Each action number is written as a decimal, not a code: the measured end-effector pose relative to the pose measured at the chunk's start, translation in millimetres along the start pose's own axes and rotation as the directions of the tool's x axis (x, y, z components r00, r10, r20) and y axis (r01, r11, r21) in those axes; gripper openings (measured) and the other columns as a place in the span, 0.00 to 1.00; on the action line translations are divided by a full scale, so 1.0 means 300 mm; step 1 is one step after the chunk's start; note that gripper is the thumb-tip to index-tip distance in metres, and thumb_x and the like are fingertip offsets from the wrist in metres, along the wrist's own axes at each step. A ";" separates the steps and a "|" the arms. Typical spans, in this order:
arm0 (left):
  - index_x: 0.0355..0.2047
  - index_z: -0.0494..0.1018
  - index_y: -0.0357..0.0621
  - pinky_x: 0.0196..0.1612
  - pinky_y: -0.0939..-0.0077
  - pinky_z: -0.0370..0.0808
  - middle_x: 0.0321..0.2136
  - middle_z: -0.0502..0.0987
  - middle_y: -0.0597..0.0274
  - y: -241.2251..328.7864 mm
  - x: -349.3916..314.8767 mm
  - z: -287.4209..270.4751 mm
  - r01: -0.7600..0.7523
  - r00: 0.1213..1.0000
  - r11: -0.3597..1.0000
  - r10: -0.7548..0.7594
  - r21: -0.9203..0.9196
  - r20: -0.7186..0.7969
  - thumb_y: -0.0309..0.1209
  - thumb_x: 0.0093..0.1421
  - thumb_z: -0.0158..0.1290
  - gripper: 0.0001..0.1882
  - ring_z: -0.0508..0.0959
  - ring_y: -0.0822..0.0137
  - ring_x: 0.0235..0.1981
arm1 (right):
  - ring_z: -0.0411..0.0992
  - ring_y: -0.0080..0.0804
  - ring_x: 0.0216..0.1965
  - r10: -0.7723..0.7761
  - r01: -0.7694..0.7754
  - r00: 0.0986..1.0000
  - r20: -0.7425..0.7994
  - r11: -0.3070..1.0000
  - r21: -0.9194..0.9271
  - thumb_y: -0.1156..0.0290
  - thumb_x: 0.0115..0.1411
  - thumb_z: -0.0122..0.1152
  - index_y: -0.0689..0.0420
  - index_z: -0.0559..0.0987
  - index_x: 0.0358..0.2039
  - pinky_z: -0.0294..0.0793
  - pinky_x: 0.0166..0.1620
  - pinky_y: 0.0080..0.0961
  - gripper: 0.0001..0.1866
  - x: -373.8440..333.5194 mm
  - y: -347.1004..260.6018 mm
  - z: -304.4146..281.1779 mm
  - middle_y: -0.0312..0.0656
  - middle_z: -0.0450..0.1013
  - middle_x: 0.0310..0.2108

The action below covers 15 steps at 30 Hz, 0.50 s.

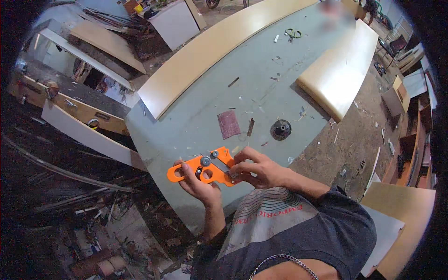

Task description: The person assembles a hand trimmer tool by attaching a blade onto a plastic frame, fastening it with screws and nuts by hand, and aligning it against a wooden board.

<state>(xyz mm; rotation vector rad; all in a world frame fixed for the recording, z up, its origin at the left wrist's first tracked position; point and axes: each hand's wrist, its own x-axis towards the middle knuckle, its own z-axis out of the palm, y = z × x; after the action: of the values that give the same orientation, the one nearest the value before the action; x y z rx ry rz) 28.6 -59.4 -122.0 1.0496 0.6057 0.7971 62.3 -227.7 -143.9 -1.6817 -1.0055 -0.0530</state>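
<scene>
Held just above the near edge of the grey table (261,93), the orange tool (205,169) is clasped from below by the left hand (198,184) while the right hand (254,169) pinches its right end, so the handling looks midway, nothing set down yet.

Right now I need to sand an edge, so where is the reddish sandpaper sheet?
The sandpaper sheet lies flat on the grey worktable, just beyond the orange tool in both hands, left of the black round knob.
</scene>
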 end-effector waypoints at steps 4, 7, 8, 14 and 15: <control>0.47 0.67 0.38 0.35 0.77 0.77 0.39 0.69 0.64 0.007 0.006 -0.001 0.031 1.000 1.000 -0.031 -0.001 -0.003 0.41 0.66 0.52 0.19 0.75 0.72 0.38 | 0.72 0.44 0.43 -0.041 0.041 0.997 0.059 0.999 0.007 0.77 0.53 0.66 0.54 0.79 0.40 0.73 0.46 0.36 0.13 0.021 -0.023 -0.025 0.44 0.71 0.42; 0.46 0.67 0.39 0.33 0.77 0.77 0.38 0.69 0.64 0.008 0.004 0.012 0.067 0.995 0.997 -0.066 0.023 -0.072 0.42 0.65 0.53 0.19 0.75 0.73 0.37 | 0.72 0.44 0.44 -0.074 0.074 0.995 0.060 0.997 0.008 0.78 0.52 0.66 0.54 0.78 0.39 0.73 0.46 0.37 0.14 0.023 -0.027 -0.034 0.44 0.71 0.42; 0.46 0.67 0.39 0.33 0.77 0.77 0.38 0.69 0.64 0.002 0.008 0.010 0.067 0.995 0.997 -0.066 0.023 -0.072 0.42 0.65 0.53 0.19 0.75 0.73 0.37 | 0.72 0.44 0.44 -0.073 0.073 0.996 0.060 0.997 0.005 0.78 0.51 0.67 0.54 0.78 0.39 0.73 0.46 0.37 0.14 0.023 -0.030 -0.034 0.44 0.71 0.42; 0.51 0.67 0.46 0.42 0.71 0.76 0.45 0.70 0.64 0.007 0.020 -0.008 0.129 0.992 0.992 -0.128 0.016 -0.022 0.43 0.63 0.55 0.21 0.74 0.68 0.44 | 0.72 0.41 0.43 -0.072 0.072 0.996 0.055 0.997 -0.002 0.76 0.50 0.70 0.53 0.79 0.40 0.73 0.43 0.35 0.16 0.014 -0.027 -0.036 0.43 0.71 0.41; 0.51 0.67 0.46 0.42 0.71 0.76 0.45 0.70 0.65 0.007 0.017 -0.005 0.119 0.993 0.992 -0.119 0.044 -0.020 0.43 0.63 0.55 0.21 0.74 0.68 0.44 | 0.72 0.40 0.42 -0.069 0.068 0.996 0.052 0.998 0.011 0.75 0.50 0.70 0.52 0.80 0.40 0.71 0.43 0.33 0.16 0.012 -0.025 -0.035 0.43 0.72 0.41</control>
<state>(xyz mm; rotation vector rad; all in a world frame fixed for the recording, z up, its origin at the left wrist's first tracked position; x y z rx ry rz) 29.9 -53.8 -121.0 1.0383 0.6974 0.6917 64.6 -234.1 -132.2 -1.6476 -1.1007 -0.0499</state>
